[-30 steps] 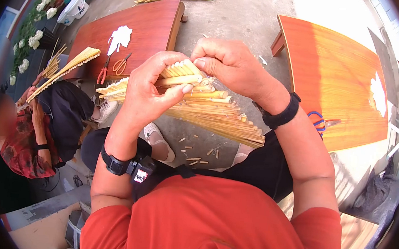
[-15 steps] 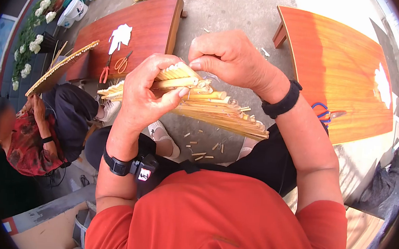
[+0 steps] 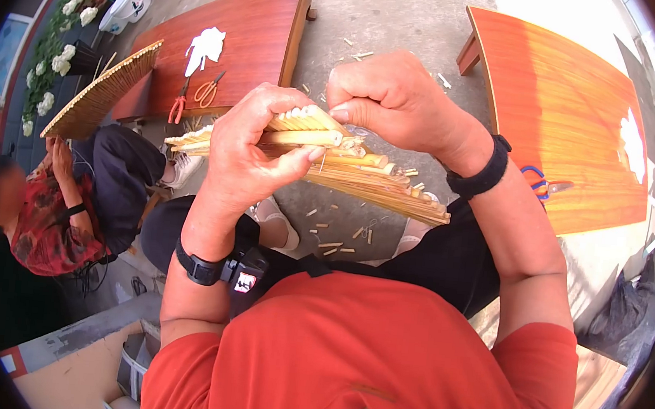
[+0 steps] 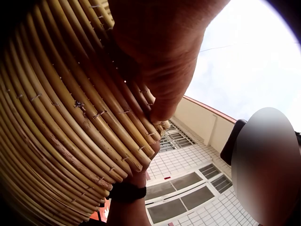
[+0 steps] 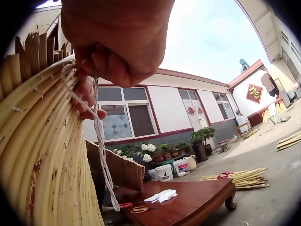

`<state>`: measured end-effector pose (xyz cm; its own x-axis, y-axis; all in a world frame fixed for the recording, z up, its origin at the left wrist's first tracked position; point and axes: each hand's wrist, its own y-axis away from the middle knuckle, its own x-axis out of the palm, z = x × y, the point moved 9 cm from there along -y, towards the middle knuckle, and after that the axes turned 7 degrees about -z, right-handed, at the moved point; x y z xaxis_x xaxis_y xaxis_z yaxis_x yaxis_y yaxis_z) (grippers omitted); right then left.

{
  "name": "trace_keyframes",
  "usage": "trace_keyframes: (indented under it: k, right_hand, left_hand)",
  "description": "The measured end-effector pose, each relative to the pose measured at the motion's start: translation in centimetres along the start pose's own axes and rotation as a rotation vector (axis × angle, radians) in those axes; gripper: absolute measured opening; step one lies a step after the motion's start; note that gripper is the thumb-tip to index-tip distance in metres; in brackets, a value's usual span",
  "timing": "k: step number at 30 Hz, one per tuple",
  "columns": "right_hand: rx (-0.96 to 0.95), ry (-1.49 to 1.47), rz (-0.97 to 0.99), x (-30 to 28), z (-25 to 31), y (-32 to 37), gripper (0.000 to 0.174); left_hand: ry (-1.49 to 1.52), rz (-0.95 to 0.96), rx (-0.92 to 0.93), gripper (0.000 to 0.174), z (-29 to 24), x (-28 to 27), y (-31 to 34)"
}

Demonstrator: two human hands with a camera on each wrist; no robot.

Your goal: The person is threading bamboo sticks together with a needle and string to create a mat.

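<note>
A mat of pale yellow stalks [image 3: 379, 193], stitched side by side, spreads like a fan below both hands. My left hand [image 3: 251, 139] grips its upper edge, thumb over the cut stalk ends and fingers behind. In the left wrist view short thread stitches cross the stalks [image 4: 70, 113]. My right hand [image 3: 403, 102] is at the mat's upper right corner, its fingers curled and thumb pressed against them. White string [image 5: 101, 141] hangs in a loop from those fingers in the right wrist view and meets the mat's edge. The fingertips themselves are partly hidden.
Ahead left, a red-brown table [image 3: 249, 34] carries red-handled pliers [image 3: 178, 106], orange-handled scissors [image 3: 209, 91] and a white cloth [image 3: 204, 47]. Blue-handled scissors [image 3: 543, 184] lie on the right table [image 3: 540, 91]. Another person [image 3: 55, 204] sits left, holding a similar mat [image 3: 103, 95]. Stalk scraps litter the floor.
My right hand stays at the mat's corner with only a slight shift, and my left keeps its grip. The other person's mat has turned from nearly edge-on to show its broad face.
</note>
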<state>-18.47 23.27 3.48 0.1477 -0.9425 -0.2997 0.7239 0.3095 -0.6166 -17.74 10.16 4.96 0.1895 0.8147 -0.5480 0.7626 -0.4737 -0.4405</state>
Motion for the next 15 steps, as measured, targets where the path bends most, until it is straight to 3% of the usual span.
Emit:
trace_keyframes:
  k: [5, 7, 9, 10, 12, 14, 15]
  right_hand:
    - [-0.01, -0.005, 0.02, 0.7, 0.7, 0.1, 0.014]
    - [-0.013, -0.004, 0.032, 1.2, 0.9, 0.0, 0.013]
    - [-0.074, 0.083, -0.156, 0.0, 1.2, -0.5, 0.01]
    - [-0.078, 0.084, -0.155, -0.2, 1.5, -0.7, 0.01]
    - [-0.204, 0.647, -0.505, -4.0, 4.6, -0.6, 0.011]
    - [-0.188, 0.6, -0.558, -5.2, 7.1, 0.1, 0.008]
    - [0.006, 0.431, -0.534, -5.2, 7.1, 0.8, 0.007]
  left_hand:
    - [-0.029, -0.003, 0.048, 0.039, -0.3, -0.5, 0.9]
    - [-0.056, -0.03, -0.034, 0.04, -0.1, -0.8, 1.1]
    - [-0.076, -0.036, -0.043, 0.04, 0.4, -1.0, 0.8]
    - [-0.093, -0.039, -0.051, 0.04, 0.6, -1.2, 0.7]
    - [-0.048, -0.052, -0.08, 0.039, 0.9, -1.2, 0.7]
    - [-0.116, -0.058, -0.009, 0.038, 0.5, -1.5, 0.7]
    - [-0.109, -0.06, 0.0, 0.038, 0.5, -1.4, 0.9]
